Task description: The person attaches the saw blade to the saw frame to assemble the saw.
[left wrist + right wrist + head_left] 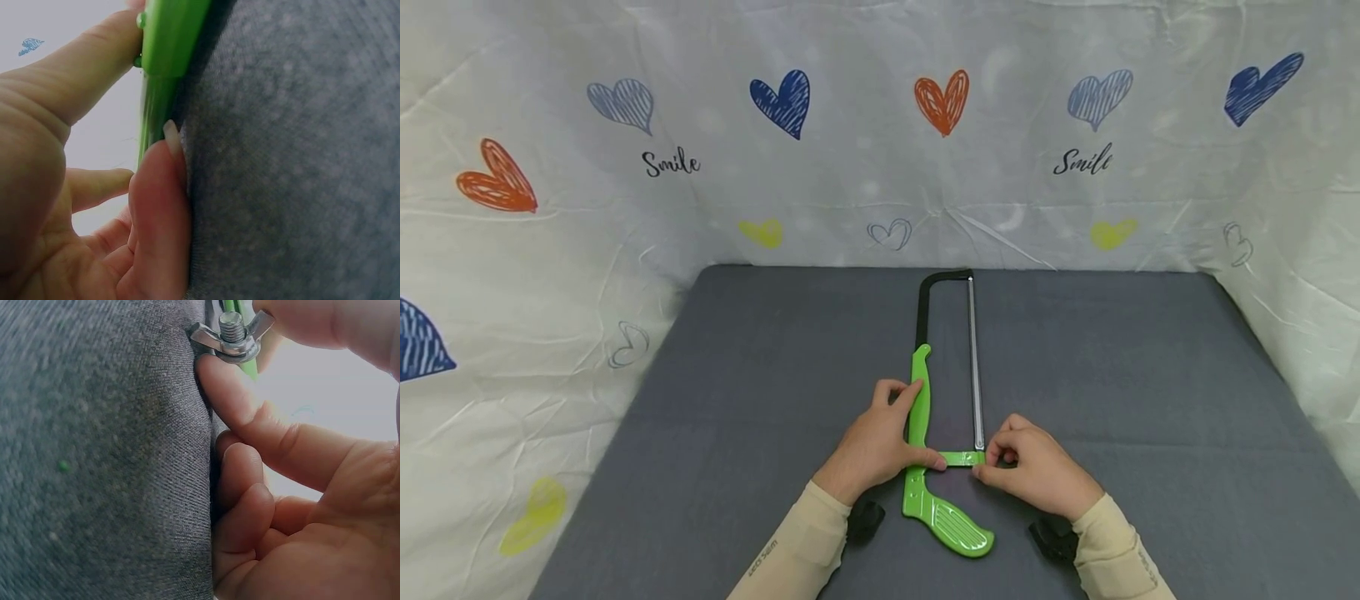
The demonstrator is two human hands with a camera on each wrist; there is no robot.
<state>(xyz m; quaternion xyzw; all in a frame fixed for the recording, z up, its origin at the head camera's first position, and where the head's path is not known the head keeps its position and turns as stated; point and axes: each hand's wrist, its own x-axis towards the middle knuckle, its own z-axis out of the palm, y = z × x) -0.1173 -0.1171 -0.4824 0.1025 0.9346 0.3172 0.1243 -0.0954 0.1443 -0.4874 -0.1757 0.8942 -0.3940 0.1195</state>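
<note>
A hacksaw with a green handle [955, 525], a black bent front frame [923, 308] and a silver blade [975, 367] lies on the grey cloth, its front end pointing away from me. My left hand [874, 446] holds the green frame, thumb over the crosspiece and fingertips on the long bar. In the left wrist view a finger is tucked beside the green bar [172, 44], low against the cloth. At the blade's near end my right hand [1041, 468] pinches a metal wing nut [239, 347] on a threaded bolt between thumb and index finger. Its other fingers are curled.
Grey cloth [760, 392] covers the table. Behind it and at the sides hangs a white sheet [850, 183] printed with hearts and words. A black wrist device [867, 521] sits under the left wrist, another [1054, 540] under the right.
</note>
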